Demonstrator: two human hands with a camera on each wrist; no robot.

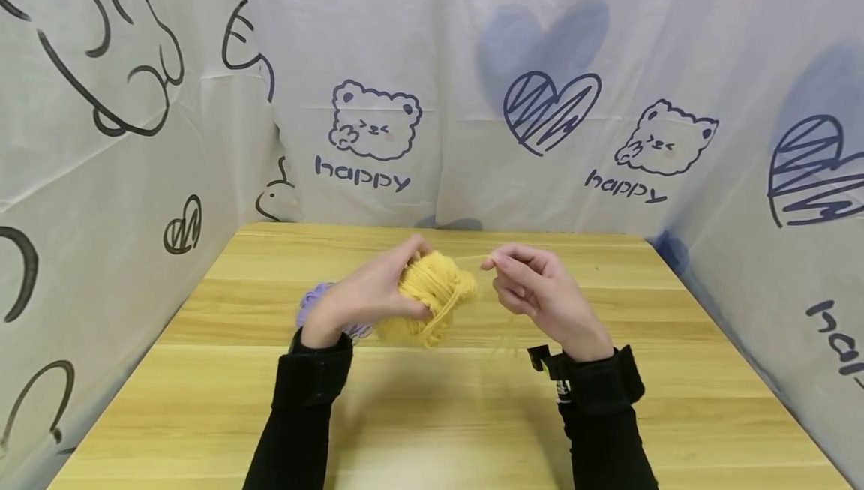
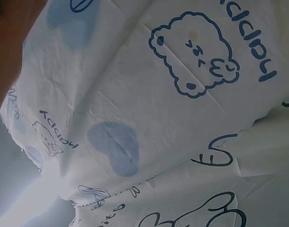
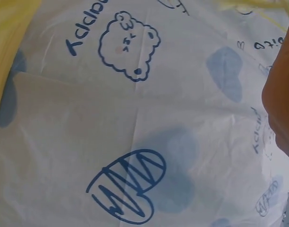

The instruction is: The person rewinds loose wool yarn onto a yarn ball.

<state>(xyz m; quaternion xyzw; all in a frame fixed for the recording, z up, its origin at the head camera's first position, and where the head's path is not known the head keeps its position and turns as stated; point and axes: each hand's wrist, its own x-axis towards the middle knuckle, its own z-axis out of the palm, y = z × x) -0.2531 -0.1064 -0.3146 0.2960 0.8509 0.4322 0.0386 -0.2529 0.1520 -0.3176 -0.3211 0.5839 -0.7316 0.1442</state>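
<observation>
In the head view my left hand (image 1: 367, 291) grips a ball of yellow yarn (image 1: 432, 295) just above the wooden table (image 1: 432, 415). A thin yellow strand (image 1: 472, 259) runs from the ball to my right hand (image 1: 533, 284), whose fingertips pinch it. A purple yarn ball (image 1: 312, 301) lies on the table behind my left hand, mostly hidden. The left wrist view shows only an edge of my hand (image 2: 10, 42) and the curtain. In the right wrist view, yellow strands (image 3: 258, 7) cross the top edge, with a part of my hand (image 3: 281, 99) at the right.
A white curtain (image 1: 432, 85) printed with blue bears, hearts and "happy" walls in the table at the back and on both sides. Bare wood lies in front of my black-sleeved forearms (image 1: 304, 415).
</observation>
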